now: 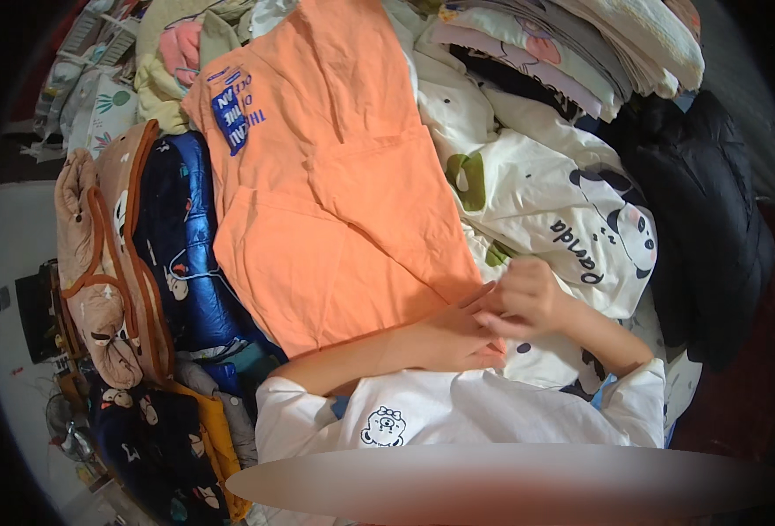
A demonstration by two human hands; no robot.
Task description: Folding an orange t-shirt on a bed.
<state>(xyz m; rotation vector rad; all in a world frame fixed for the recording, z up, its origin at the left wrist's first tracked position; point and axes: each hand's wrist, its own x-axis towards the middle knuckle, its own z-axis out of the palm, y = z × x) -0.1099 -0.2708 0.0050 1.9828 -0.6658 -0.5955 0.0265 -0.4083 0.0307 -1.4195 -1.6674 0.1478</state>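
Cannot tell whether gripping orange garment point(344, 210) with left hand point(459, 337), laid at its near right corner, or with right hand point(528, 296), curled beside. Shows garment spread at centre, between blue padded bundle point(202, 302) and panda-print cloth point(528, 206), with black jacket point(707, 219) farther right.

One orange garment point(344, 202) seen at centre; one black puffer jacket point(707, 219) at three o'clock; one folded-cloth stack point(580, 48) counted at one o'clock.
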